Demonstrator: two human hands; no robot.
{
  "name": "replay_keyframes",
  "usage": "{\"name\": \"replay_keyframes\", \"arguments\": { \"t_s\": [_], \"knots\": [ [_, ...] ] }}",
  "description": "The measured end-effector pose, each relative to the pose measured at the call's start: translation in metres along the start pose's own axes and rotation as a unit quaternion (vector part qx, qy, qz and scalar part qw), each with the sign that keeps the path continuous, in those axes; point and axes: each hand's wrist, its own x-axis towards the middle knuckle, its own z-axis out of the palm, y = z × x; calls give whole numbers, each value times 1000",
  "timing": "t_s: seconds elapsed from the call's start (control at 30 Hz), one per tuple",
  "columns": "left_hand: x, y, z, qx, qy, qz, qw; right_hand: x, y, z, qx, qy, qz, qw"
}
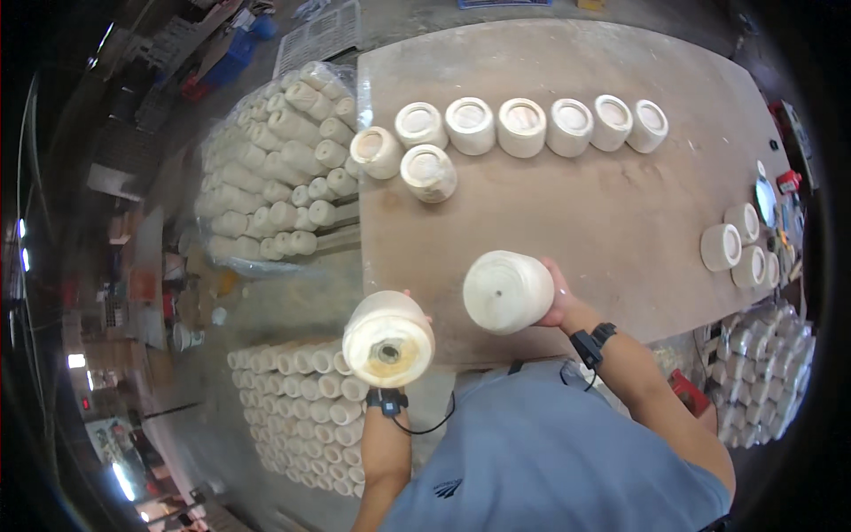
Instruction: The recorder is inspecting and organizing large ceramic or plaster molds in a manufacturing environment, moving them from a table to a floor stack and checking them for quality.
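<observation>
My left hand (430, 318) is wrapped behind a pale turned wooden cylinder (386, 312) and mostly hidden by it. The end of that piece shows a dark round hole with a yellowish-brown stain about it. In my right hand (558, 298) is a second wooden cylinder (503, 293), gripped from its right side. Its flat round end, marked by a tiny centre hole, faces me. The two pieces are apart, held at the near edge of a brown table (567, 208). Farther back on it stands a row of similar wooden pieces (521, 126) with ringed, recessed tops.
Beyond the table's left edge is a plastic-wrapped stack of wooden cylinders (288, 164). Another stack (301, 408) lies below it, near my left forearm. Several short pieces (721, 247) sit at the table's right, by small tools. A wrapped stack (767, 372) stands at lower right.
</observation>
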Motion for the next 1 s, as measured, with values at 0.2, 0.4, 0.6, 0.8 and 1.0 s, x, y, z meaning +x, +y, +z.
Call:
{"name": "replay_keyframes", "arguments": {
  "t_s": [0.2,0.4,0.6,0.8,1.0],
  "knots": [
    [8,-21,-12,65,9,33,997,-15,-6,-4,22,-47,25,998],
    [3,-29,-49,52,102,115,987,-25,-6,-9,34,-8,26,999],
    [-2,-38,-40,69,137,161,975,-29,-5,-12,-53,-4,28,998],
    [-7,-40,-11,194,275,118,934,-7,-10,-5,-286,77,-43,954],
    [-4,-30,-38,609,374,222,663,28,13,39,-738,267,-68,616]
  ]
}}
